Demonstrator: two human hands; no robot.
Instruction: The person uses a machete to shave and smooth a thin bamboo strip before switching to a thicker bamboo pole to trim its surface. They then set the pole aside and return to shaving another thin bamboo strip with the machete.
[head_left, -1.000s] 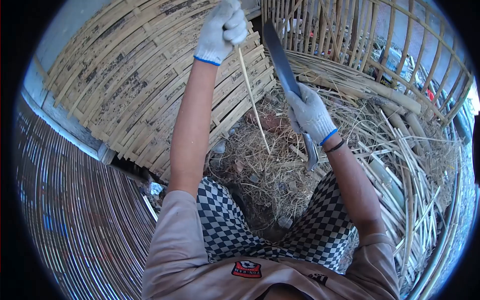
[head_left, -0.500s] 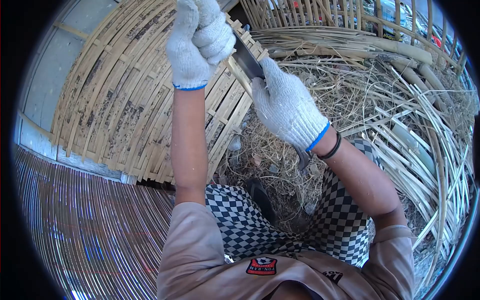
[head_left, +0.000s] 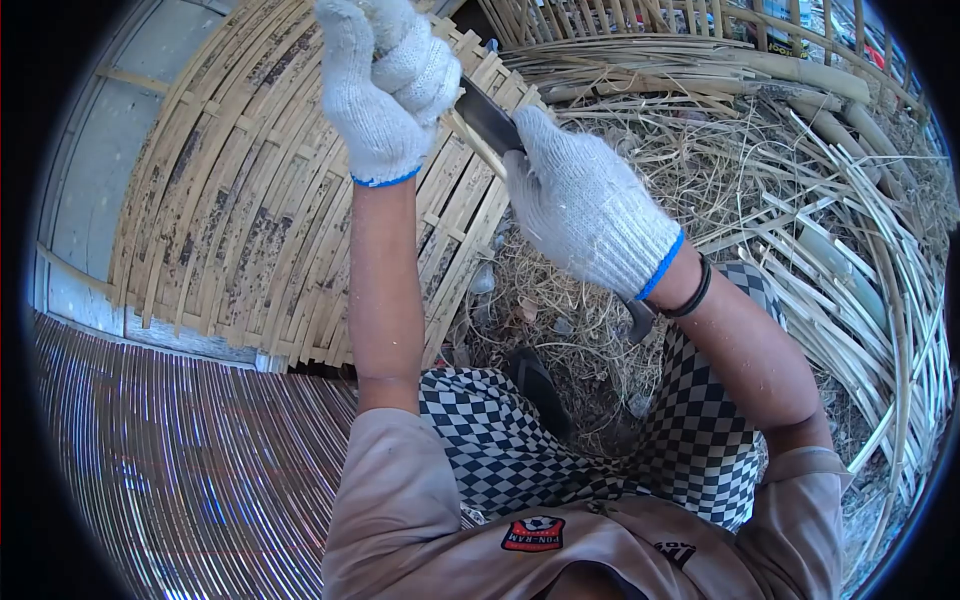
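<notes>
My left hand (head_left: 388, 100), in a white knit glove with a blue cuff edge, is closed at the upper middle of the head view. Lower and to the right, my right hand (head_left: 598, 208), gloved the same way, is wrapped around a knife. The dark knife blade (head_left: 490, 118) points up-left toward my left fist. A dark curved end (head_left: 640, 322) shows below my right wrist. Just under the blade runs a pale bamboo strip (head_left: 482, 148) between the hands; my fingers hide both its ends. Behind them leans a woven bamboo panel (head_left: 270, 190).
Loose split bamboo strips (head_left: 850, 290) lie in a pile at the right. Fine shavings (head_left: 560, 285) cover the ground by my sandaled foot (head_left: 540, 390). A bamboo fence (head_left: 640, 20) stands at the back. A ribbed slatted surface (head_left: 200, 470) spreads at lower left.
My hands have moved slightly apart: the left up and left, the right a little down and right with the knife. The whole view has also shifted slightly.
</notes>
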